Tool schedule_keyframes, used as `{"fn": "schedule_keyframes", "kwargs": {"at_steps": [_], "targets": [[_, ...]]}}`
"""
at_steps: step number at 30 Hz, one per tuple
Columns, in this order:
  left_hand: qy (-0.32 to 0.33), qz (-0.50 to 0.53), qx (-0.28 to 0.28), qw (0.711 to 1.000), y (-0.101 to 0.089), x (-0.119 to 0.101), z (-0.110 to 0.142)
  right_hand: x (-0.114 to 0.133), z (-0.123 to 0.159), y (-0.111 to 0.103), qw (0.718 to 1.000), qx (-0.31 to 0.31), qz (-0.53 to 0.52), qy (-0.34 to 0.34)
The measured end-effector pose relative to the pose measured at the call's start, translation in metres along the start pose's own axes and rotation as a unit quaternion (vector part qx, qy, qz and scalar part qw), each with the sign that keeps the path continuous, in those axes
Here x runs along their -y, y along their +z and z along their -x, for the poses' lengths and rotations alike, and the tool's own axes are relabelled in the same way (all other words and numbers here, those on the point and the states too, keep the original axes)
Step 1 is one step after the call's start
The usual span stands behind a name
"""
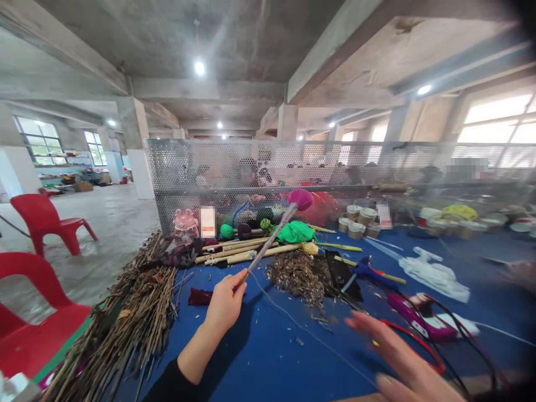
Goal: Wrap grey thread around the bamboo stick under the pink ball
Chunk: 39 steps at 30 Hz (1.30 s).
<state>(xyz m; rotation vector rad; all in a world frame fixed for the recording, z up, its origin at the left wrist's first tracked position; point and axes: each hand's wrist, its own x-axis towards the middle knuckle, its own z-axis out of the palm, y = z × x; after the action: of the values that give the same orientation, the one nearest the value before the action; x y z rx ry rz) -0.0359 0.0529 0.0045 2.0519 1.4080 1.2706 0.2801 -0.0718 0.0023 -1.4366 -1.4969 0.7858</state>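
Note:
My left hand (227, 298) is closed around the lower end of a grey stick with a magenta rounded head (300, 199), raised and leaning to the right. From near that hand a thin pale thread (288, 317) runs down across the blue tabletop (268, 363). My right hand (402, 354) is at the lower right, blurred, with its fingers stretched out and nothing in them. Just beyond it lie a purple and white tool (431, 318) and a red cable (412, 335). Beyond the stick is a heap of brown chips (299, 276).
Thin branches (134, 318) cover the left table edge, beside red chairs (46, 318). Bamboo rods (238, 251), green cloth (296, 231) and tubs (355, 229) line the back, before a perforated metal screen (188, 162). A blue-handled tool (371, 271) and white plastic bag (435, 273) lie right.

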Motion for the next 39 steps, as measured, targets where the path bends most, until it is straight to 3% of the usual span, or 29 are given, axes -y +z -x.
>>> {"fn": "schedule_keyframes", "kwargs": {"at_steps": [2,6,8,10,16,22,27,33,39], "targets": [[0.000,-0.008,-0.001,1.000,0.002,-0.002,0.002,0.015,-0.042,0.041,0.992,0.052,-0.112,0.020],[-0.008,-0.013,0.003,1.000,0.003,-0.004,0.004,0.049,-0.117,0.126,0.962,0.097,-0.243,0.078],[-0.017,-0.023,0.005,1.000,0.002,-0.002,0.004,0.060,-0.137,0.151,0.939,0.177,-0.280,0.089],[-0.030,-0.038,0.008,0.999,0.001,0.000,0.004,0.064,-0.145,0.164,0.922,0.244,-0.287,0.091],[-0.042,-0.039,-0.008,0.998,-0.004,0.000,-0.001,0.057,-0.134,0.163,0.913,0.266,-0.272,0.147],[-0.078,0.023,-0.001,0.997,-0.002,-0.005,-0.001,0.045,-0.128,0.168,0.942,0.214,-0.256,0.044],[-0.147,0.146,0.020,0.978,0.003,-0.005,-0.001,0.038,-0.129,0.165,0.950,0.182,-0.250,0.038],[-0.212,0.308,0.108,0.921,0.001,-0.013,-0.002,0.040,-0.136,0.156,0.946,0.187,-0.259,0.046],[-0.229,0.425,0.205,0.851,0.002,-0.020,0.000,0.049,-0.136,0.145,0.895,0.268,-0.353,0.054]]}}
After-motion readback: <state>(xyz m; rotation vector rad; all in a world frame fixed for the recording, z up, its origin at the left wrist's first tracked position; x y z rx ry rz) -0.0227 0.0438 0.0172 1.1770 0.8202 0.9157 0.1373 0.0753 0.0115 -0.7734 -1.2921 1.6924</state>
